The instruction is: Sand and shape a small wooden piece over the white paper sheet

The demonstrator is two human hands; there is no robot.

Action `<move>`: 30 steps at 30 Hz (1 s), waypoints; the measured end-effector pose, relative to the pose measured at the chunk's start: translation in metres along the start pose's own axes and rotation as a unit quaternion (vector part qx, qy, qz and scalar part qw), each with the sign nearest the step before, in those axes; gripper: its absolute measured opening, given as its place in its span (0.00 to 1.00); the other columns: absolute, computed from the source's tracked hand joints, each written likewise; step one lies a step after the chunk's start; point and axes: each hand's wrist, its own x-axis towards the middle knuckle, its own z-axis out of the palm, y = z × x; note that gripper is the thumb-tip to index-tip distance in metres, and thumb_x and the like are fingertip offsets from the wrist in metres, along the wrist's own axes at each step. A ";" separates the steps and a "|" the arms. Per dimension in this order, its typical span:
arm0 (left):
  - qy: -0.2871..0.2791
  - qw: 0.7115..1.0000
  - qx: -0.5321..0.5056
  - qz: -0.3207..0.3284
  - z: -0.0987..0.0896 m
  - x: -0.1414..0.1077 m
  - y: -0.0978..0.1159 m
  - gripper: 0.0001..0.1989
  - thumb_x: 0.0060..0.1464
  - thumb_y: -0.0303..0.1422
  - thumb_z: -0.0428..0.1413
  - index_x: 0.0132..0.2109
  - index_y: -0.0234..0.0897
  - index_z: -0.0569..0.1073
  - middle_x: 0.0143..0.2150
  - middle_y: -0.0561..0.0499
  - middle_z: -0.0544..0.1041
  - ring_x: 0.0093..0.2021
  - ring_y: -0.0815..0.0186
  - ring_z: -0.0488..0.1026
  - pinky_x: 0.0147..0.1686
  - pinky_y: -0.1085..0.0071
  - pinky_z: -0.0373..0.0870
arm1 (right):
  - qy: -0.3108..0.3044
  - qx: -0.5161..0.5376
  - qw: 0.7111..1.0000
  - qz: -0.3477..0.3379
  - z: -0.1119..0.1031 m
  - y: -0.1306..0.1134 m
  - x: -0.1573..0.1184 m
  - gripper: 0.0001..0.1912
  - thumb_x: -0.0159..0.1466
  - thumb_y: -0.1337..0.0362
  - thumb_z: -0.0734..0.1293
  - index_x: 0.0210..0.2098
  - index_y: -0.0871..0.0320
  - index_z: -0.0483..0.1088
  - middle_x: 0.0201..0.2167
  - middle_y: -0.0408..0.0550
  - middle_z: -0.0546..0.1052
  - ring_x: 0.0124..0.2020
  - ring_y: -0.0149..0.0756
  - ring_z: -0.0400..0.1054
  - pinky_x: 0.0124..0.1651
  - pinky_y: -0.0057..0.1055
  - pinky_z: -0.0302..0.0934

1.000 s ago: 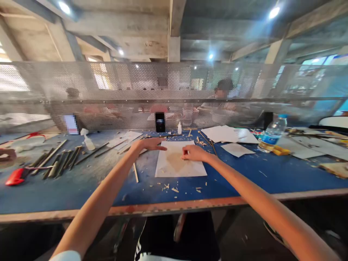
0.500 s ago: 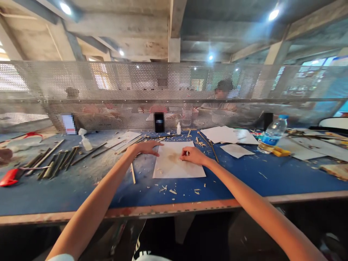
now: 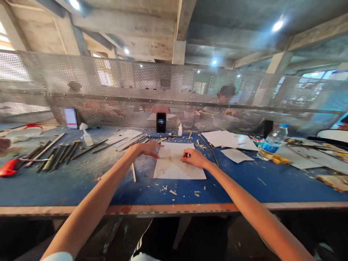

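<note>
A white sheet of paper [image 3: 176, 172] lies on the blue tabletop in front of me, with a faint brownish smudge near its middle. My left hand [image 3: 149, 149] rests at the sheet's upper left edge, its fingers stretched out and apart, holding nothing. Over the right half of the paper, my right hand [image 3: 193, 158] is closed in a pinch. A tiny pale bit shows between its fingers, too small to name. Wood shavings [image 3: 173, 192] are scattered in front of the sheet, and a thin wooden stick [image 3: 133, 172] lies to its left.
Dark rods [image 3: 58, 157] and a red-handled tool [image 3: 9, 168] lie left, near another person's hand [image 3: 4, 144]. A squeeze bottle [image 3: 87, 138] and small glue bottle [image 3: 180, 129] stand behind. Right are loose papers [image 3: 236, 155], a water bottle [image 3: 273, 143] and a yellow object [image 3: 280, 158]. A perforated metal screen [image 3: 130, 83] borders the back.
The camera view has tilted and shifted slightly. Both hands stay in nearly the same places on the paper, and the brownish smudge looks fainter.
</note>
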 end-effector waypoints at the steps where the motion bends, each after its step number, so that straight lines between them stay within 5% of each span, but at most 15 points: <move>1: -0.015 1.000 0.000 -0.012 0.000 0.001 -0.001 0.48 0.55 0.60 0.68 0.74 0.43 0.67 0.75 0.42 0.68 0.75 0.36 0.57 0.71 0.49 0.56 | -0.001 -0.002 1.000 0.000 0.000 0.001 0.000 0.08 0.67 0.61 0.75 0.34 0.57 0.78 0.38 0.48 0.84 0.38 0.38 0.74 0.40 0.31 0.59; 6: -0.031 0.999 -0.011 -0.032 -0.003 0.001 0.002 0.49 0.54 0.61 0.68 0.76 0.49 0.66 0.78 0.45 0.65 0.78 0.39 0.54 0.70 0.53 0.59 | -0.006 -0.012 1.000 -0.009 0.000 0.007 0.003 0.07 0.66 0.59 0.76 0.36 0.57 0.80 0.38 0.49 0.84 0.38 0.38 0.75 0.40 0.31 0.60; 11: -0.084 0.994 -0.068 -0.023 -0.008 -0.003 0.012 0.41 0.55 0.58 0.66 0.71 0.50 0.74 0.72 0.48 0.73 0.71 0.44 0.68 0.66 0.59 0.65 | -0.023 0.006 1.000 0.004 0.000 0.012 0.004 0.08 0.65 0.58 0.77 0.37 0.56 0.81 0.38 0.49 0.85 0.38 0.38 0.75 0.39 0.31 0.61; 17: -0.091 0.993 -0.078 -0.020 -0.011 -0.007 0.017 0.35 0.60 0.57 0.63 0.70 0.49 0.76 0.72 0.50 0.74 0.69 0.46 0.71 0.64 0.61 0.68 | -0.038 0.029 0.999 0.010 -0.001 0.014 0.005 0.08 0.65 0.58 0.77 0.38 0.56 0.82 0.38 0.49 0.85 0.38 0.39 0.75 0.40 0.31 0.62; 26: -0.073 0.996 -0.024 -0.050 -0.003 -0.003 0.025 0.42 0.57 0.56 0.66 0.72 0.40 0.71 0.74 0.42 0.71 0.69 0.48 0.71 0.66 0.64 0.65 | -0.036 0.033 0.999 0.015 -0.006 0.016 0.008 0.10 0.64 0.57 0.76 0.38 0.57 0.82 0.39 0.50 0.85 0.38 0.39 0.75 0.41 0.32 0.62; 30: -0.087 0.994 -0.026 -0.058 -0.002 -0.002 0.024 0.43 0.55 0.57 0.66 0.72 0.45 0.70 0.74 0.44 0.71 0.70 0.47 0.70 0.66 0.64 0.65 | -0.076 0.051 0.996 0.014 -0.008 0.019 0.009 0.12 0.62 0.56 0.77 0.38 0.57 0.82 0.37 0.49 0.85 0.37 0.38 0.75 0.40 0.31 0.62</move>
